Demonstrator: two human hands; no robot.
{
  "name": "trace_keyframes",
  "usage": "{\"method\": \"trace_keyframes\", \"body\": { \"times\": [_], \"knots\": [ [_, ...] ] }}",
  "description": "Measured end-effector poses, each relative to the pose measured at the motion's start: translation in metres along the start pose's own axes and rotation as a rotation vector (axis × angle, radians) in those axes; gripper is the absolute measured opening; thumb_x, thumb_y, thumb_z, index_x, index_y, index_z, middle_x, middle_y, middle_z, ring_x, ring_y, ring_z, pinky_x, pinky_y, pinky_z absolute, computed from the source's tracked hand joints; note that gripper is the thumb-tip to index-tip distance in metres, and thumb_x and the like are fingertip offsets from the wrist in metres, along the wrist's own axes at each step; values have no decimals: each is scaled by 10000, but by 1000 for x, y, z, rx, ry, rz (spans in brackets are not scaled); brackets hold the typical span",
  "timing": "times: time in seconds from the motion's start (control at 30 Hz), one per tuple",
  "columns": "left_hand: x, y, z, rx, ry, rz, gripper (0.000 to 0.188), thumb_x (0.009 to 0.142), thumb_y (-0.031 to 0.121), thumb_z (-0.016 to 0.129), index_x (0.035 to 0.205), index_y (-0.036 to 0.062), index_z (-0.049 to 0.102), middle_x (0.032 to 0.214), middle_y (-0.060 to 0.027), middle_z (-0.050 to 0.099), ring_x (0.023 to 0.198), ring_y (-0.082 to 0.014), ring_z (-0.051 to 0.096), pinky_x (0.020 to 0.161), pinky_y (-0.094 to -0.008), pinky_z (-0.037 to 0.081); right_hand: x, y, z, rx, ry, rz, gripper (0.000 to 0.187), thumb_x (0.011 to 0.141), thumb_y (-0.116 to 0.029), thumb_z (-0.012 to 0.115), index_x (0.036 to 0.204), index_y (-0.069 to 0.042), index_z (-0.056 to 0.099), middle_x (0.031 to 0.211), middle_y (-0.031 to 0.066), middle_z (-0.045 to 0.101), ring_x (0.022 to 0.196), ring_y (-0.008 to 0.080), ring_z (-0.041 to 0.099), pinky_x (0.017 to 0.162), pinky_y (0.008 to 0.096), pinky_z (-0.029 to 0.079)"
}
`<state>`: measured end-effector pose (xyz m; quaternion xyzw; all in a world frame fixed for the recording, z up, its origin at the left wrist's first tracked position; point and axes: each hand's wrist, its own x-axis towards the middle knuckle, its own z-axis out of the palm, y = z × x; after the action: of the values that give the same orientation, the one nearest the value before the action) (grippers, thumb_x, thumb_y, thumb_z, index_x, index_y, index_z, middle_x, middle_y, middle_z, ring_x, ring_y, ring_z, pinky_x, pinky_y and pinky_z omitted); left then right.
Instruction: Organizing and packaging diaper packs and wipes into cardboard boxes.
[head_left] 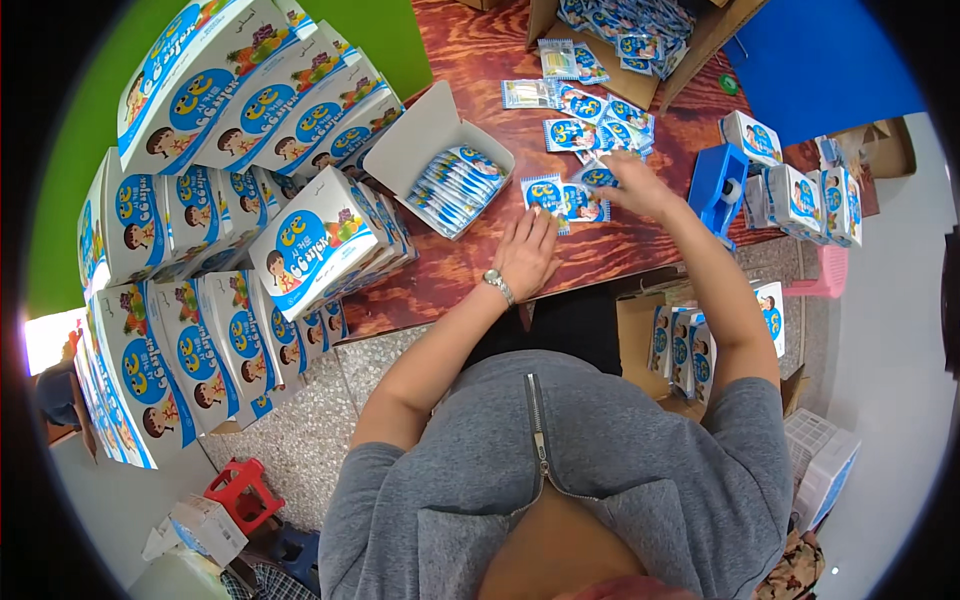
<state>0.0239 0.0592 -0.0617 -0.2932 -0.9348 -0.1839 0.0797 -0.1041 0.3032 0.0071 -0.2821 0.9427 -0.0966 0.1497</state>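
Note:
My left hand (528, 252), with a watch on its wrist, rests palm down on the table, fingers stretched out. Its fingertips touch the lower edge of a small blue-and-white sachet (542, 190). To the right, my right hand (640, 186) reaches over the sachets with thumb and fingers curved around another sachet (598, 177). One more sachet (585, 206) lies between the hands. Just beyond them is a loose group of sachets (575, 134). Left of my hands stands a white carton (410, 140) with its lid up, holding a row of upright sachets (457, 187).
Printed cartons (190, 215) are stacked high at the left. A large cardboard box (705, 50) of sachets lies at the far side. On the right are a blue tape dispenser (715, 190) and small cartons (797, 200). An open box (640, 330) holds cartons below the table edge.

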Motion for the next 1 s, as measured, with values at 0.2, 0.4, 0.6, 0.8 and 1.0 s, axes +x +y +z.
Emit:
{"method": "trace_keyframes", "body": {
  "times": [0.2,0.4,0.6,0.8,1.0],
  "knots": [
    [-28,35,-8,-119,-33,-72,648,811,238,744,1346,-28,493,1356,-237,488,1191,-397,493,996,-458,459,-1,-36,32,-226,107,-91,729,739,-322,827,1336,-54,505,1161,209,568,1019,421,620,874,457,524],
    [-30,44,-3,-334,27,-116,579,833,163,714,1322,-47,485,1395,-277,430,1192,-439,495,992,-468,464,-7,-40,28,358,82,340,662,723,-321,819,1242,-17,542,1162,244,632,1038,393,643,869,490,515],
    [-32,30,4,-519,30,45,383,840,87,687,1191,0,561,1357,-237,472,1174,-394,545,939,-449,505,-1,-94,48,184,94,286,711,745,-379,785,1300,-37,503,1168,242,644,1080,394,636,900,475,507],
    [-49,14,-1,-542,158,55,254,826,20,680,1074,7,627,1249,-187,563,1130,-363,577,920,-417,512,26,-75,33,192,-64,106,846,729,-292,812,1442,-129,387,1157,250,642,1032,423,643,887,492,515],
    [-44,16,1,-528,111,65,268,813,11,681,1078,11,637,1268,-171,562,1126,-352,576,925,-406,507,101,9,-33,22,21,3,696,714,-298,799,1333,-111,542,1118,195,682,1041,381,656,862,485,535]
  ]
}}
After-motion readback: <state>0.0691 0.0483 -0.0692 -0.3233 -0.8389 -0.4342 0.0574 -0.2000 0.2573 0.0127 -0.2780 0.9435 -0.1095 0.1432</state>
